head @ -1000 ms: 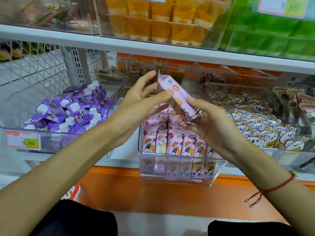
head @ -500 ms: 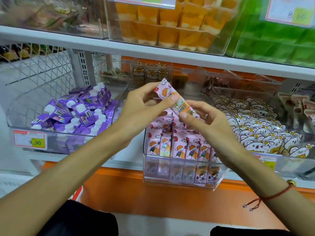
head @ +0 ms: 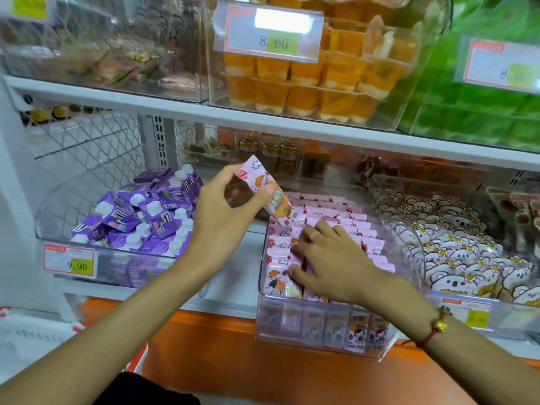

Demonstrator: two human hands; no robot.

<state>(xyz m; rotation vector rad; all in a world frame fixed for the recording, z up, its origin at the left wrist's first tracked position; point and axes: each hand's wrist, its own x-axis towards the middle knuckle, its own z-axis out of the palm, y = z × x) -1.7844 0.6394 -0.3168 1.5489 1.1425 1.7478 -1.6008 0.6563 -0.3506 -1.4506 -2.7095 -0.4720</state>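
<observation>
One pink packet point(head: 264, 190) is held in the air, tilted with its lower end pointing down and to the right, just above the back left corner of the clear bin point(head: 280, 320). The left hand point(head: 222, 217) pinches it between thumb and fingertips. The bin stands at the front edge of the lower shelf point(head: 230, 305) and is packed with rows of matching pink packets point(head: 344, 217) standing upright. The right hand point(head: 330, 258) lies on those rows near the bin's front, fingers bent and tips tucked down between packets; I cannot tell whether they grip one. A red cord bracelet point(head: 435, 328) sits on that wrist. Left of the bin are purple cartons point(head: 146, 217) behind a 9.90 price tag point(head: 69, 263); to the right are bear-print packets point(head: 467, 258). On the shelf above are orange jelly cups point(head: 306, 80).
</observation>
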